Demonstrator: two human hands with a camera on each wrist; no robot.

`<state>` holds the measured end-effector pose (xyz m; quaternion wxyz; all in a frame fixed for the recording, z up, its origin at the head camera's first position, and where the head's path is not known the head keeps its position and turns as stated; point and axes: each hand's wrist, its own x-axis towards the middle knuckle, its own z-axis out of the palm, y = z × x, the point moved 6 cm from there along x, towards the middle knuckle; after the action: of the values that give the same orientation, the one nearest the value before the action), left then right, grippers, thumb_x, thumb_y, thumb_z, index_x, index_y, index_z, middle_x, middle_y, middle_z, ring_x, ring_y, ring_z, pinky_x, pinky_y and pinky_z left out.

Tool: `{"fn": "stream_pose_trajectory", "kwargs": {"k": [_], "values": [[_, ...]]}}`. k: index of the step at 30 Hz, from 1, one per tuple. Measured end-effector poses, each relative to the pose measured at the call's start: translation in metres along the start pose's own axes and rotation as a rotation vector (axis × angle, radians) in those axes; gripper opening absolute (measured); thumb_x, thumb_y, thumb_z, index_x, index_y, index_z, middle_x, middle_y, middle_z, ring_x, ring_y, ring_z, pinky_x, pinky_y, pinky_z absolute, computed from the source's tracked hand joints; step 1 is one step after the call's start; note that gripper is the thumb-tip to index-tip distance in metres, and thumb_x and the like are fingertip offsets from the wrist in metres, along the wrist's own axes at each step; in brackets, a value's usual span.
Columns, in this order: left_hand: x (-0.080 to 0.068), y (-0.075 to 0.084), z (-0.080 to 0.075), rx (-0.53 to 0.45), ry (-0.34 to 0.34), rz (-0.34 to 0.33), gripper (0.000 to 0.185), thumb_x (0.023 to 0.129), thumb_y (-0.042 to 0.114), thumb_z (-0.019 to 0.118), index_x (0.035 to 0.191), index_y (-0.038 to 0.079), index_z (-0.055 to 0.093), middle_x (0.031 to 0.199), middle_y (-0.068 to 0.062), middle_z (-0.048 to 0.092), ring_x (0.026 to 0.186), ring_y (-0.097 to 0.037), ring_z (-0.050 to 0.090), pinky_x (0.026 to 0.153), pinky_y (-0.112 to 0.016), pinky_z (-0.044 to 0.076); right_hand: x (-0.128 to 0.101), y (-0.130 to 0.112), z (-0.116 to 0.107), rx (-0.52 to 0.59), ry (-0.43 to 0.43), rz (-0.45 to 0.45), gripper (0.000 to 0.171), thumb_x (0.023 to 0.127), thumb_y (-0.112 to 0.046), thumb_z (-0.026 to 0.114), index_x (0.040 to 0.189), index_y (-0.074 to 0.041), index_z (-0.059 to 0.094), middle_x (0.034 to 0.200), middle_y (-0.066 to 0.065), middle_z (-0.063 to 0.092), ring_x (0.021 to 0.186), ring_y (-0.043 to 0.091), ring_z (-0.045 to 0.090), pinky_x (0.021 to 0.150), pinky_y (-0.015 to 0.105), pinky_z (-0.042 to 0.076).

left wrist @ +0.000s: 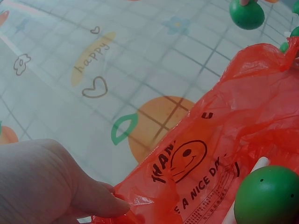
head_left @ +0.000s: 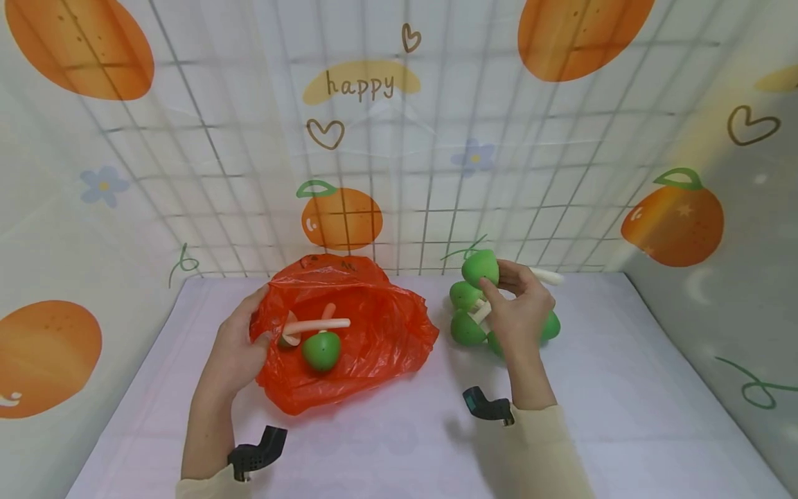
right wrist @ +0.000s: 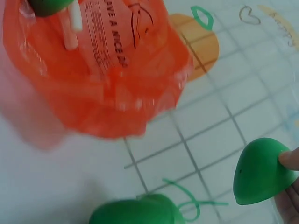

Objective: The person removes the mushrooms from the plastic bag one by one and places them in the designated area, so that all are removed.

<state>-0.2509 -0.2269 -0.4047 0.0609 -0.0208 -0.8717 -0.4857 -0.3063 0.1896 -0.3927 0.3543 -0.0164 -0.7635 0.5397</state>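
A white surface (head_left: 399,443) is walled on three sides by sheets printed with oranges, hearts and the word "happy". Left of centre lies a crumpled orange plastic bag (head_left: 368,333), its mouth open toward the camera. Inside it sit a green toy mushroom (head_left: 321,351) with a pale stem and, to its left, a brownish one (head_left: 289,337). To the right of the bag, apart from it, a small heap of green mushrooms (head_left: 466,326) rests on the surface, partly hidden behind the right hand.

The left hand (head_left: 240,346) comes in from the near left, palm turned inward, and its grip pinches the bag's left rim between thumb and fingers, holding the mouth open. The right hand (head_left: 520,308) is raised above the heap, wrist bent, and its grip is closed on a green mushroom cap (head_left: 480,268) held by the fingertips; a pale stem (head_left: 548,276) sticks out to the far right of the fingers.
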Motion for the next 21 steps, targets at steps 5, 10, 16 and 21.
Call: {"fn": "stream_pose_trajectory", "kwargs": {"k": [5,10,16,21], "values": [[0.001,-0.001,0.000,-0.010,-0.004,0.000,0.076,0.098,-0.012,0.055,0.166,0.007,0.027,0.164,-0.018,0.038,0.145,-0.043,0.041,0.110,-0.060,0.045,0.004,0.015,-0.013,-0.074,0.019,0.055,0.034,0.088,0.000,0.083,0.121,0.002,0.074,0.108,0.016,0.077,0.089,0.007,0.067,0.086,0.021,0.051],[0.001,-0.003,0.001,-0.002,-0.006,-0.013,0.076,0.099,-0.012,0.055,0.167,0.008,0.027,0.165,-0.018,0.038,0.146,-0.043,0.040,0.111,-0.061,0.044,0.009,0.026,-0.024,-0.132,0.031,0.102,0.035,0.091,-0.004,0.082,0.124,0.000,0.073,0.111,0.014,0.077,0.093,0.009,0.068,0.089,0.023,0.052],[0.002,-0.005,0.002,0.006,-0.008,-0.018,0.076,0.099,-0.012,0.055,0.167,0.008,0.027,0.165,-0.018,0.037,0.147,-0.043,0.039,0.111,-0.061,0.044,0.016,0.043,-0.034,-0.144,0.053,0.167,0.037,0.092,-0.005,0.081,0.128,-0.002,0.073,0.116,0.016,0.076,0.099,0.016,0.070,0.090,0.022,0.054],[0.003,-0.006,0.002,0.010,-0.002,-0.021,0.076,0.098,-0.012,0.056,0.166,0.007,0.027,0.166,-0.018,0.037,0.147,-0.043,0.039,0.112,-0.062,0.043,0.023,0.060,-0.037,-0.159,0.057,0.200,0.039,0.092,-0.007,0.081,0.130,-0.001,0.071,0.119,0.017,0.075,0.099,0.012,0.069,0.088,0.019,0.055]]}}
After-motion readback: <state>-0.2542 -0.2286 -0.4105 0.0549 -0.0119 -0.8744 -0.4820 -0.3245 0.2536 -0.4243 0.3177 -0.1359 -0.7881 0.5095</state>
